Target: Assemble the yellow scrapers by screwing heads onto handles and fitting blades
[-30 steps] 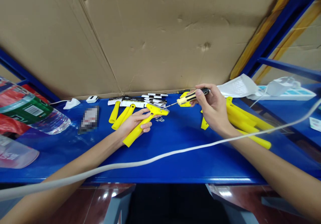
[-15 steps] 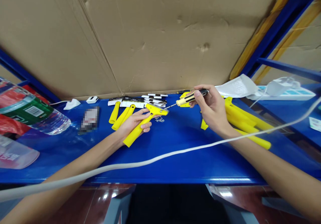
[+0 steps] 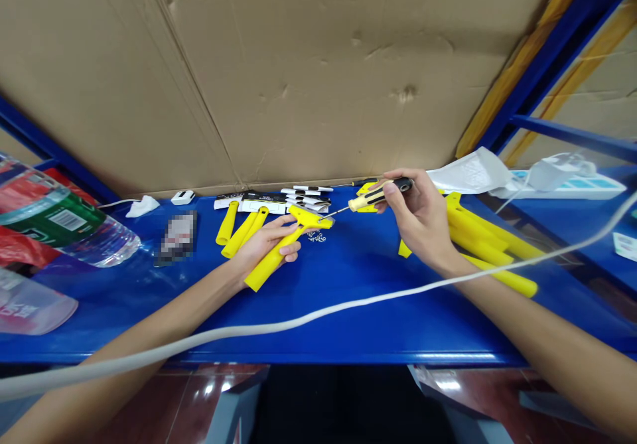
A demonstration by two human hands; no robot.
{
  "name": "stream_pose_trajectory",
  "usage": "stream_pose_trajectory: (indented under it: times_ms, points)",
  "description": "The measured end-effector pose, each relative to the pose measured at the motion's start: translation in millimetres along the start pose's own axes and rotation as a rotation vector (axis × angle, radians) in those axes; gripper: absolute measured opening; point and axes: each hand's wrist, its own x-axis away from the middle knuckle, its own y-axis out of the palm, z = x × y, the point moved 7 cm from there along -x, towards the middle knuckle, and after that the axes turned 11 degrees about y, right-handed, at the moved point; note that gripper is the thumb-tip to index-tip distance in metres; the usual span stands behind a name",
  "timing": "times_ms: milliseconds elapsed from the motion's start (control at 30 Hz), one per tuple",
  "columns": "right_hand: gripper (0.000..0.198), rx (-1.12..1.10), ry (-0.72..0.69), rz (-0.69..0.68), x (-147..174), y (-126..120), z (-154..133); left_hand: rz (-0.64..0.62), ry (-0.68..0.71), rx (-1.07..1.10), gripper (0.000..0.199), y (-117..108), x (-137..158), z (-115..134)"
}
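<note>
My left hand is closed around a yellow plastic scraper, its handle slanting down to the left and its wide head up to the right. In my right hand is a screwdriver with a cream and black handle. The shaft points left, and its tip meets the scraper's head. Just behind that head lies a small pile of screws. Yellow handles rest left of the scraper, and more yellow pieces lie beyond my right wrist, partly hidden by it.
A white cable crosses the view in front of both forearms. On the left are a large water bottle and a clear plastic container. Printed papers lie along the cardboard wall. A power strip sits at the right.
The screwdriver's handle has turned slightly in my right hand, whose fingers have shifted a little. The left hand and scraper stay in place.
</note>
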Motion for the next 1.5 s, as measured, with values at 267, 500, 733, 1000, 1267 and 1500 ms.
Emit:
stream_pose_trajectory:
  times_ms: [267,500,733,1000,1267,1500]
  points:
    - [0.033,-0.004,-0.084,-0.021,2,1,1,0.020,-0.020,-0.013,0.026,1,0,1]
    - [0.027,0.048,-0.245,0.001,8,2,-7,0.011,-0.009,0.010,0.025,-1,0,0]
    - [0.024,-0.001,-0.289,0.030,11,0,-15,0.021,-0.016,-0.011,0.029,-2,-1,0]
    - [0.028,0.028,-0.298,-0.008,11,3,-14,-0.004,0.019,-0.047,0.036,-5,-3,2]
    - [0.029,0.022,-0.295,-0.004,9,1,-12,-0.047,0.018,-0.083,0.036,-7,-4,1]
    - [0.031,0.028,-0.274,-0.013,10,1,-12,-0.040,0.023,-0.107,0.036,-2,-2,3]
